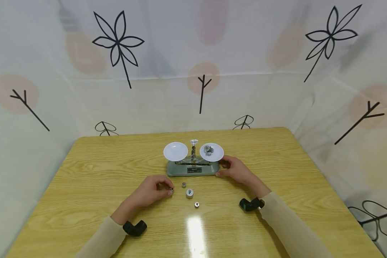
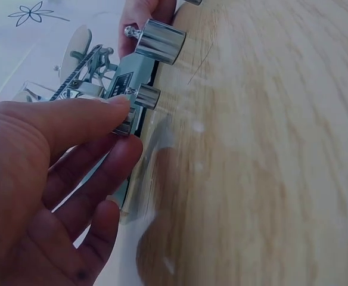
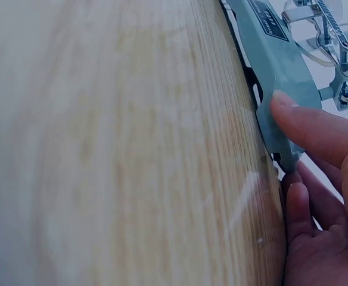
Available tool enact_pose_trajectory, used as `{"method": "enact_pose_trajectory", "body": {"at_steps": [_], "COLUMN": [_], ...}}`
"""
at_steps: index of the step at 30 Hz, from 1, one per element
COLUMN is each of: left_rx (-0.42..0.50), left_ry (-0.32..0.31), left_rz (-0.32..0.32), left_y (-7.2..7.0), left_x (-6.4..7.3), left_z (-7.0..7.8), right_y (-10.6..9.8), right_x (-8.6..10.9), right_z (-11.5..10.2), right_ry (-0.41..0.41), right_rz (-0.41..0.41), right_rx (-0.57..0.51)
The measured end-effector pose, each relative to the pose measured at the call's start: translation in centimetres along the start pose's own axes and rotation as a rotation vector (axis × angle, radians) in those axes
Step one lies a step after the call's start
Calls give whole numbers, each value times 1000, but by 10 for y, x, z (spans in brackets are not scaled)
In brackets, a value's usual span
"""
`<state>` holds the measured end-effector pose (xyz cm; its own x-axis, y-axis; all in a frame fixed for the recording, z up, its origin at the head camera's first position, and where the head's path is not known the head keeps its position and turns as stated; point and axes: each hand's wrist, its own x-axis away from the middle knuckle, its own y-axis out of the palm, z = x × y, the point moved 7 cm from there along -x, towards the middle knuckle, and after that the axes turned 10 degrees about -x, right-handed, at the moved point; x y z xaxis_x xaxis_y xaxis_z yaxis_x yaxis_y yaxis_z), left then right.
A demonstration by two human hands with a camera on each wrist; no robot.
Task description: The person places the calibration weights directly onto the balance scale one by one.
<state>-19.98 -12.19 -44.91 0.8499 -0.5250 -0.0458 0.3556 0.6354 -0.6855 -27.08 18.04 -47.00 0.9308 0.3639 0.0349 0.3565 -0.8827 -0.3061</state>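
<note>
1. Here's the left hand [image 1: 151,191], pinching a small silver metal weight [image 1: 171,191], just left of three knobbed silver metal cylinders [image 1: 189,194] on the yellow wood-grain table [image 1: 90,179]
2. Farther off stands the grey-green metal balance [image 1: 180,170], and look, the right hand [image 1: 238,171] grips its right end, thumb on the near side
3. Clustered silver weights [image 1: 209,150] sit in its right round white pan [image 1: 217,156]

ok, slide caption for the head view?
Left hand pinches a small weight; right hand grips one end of the balance.
</note>
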Motion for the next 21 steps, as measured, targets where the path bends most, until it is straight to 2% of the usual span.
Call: {"method": "enact_pose_trajectory", "body": {"at_steps": [9,21], "left_rx": [-27,-84], "left_ry": [-1,36], "left_rz": [12,52], "left_y": [-7,-25], "left_x": [-1,-6], "left_z": [3,10], "right_y": [0,-2], "right_x": [0,-1], "right_z": [1,1], "right_ry": [-2,-2], "right_rz": [-4,8], "right_rx": [0,-12]}}
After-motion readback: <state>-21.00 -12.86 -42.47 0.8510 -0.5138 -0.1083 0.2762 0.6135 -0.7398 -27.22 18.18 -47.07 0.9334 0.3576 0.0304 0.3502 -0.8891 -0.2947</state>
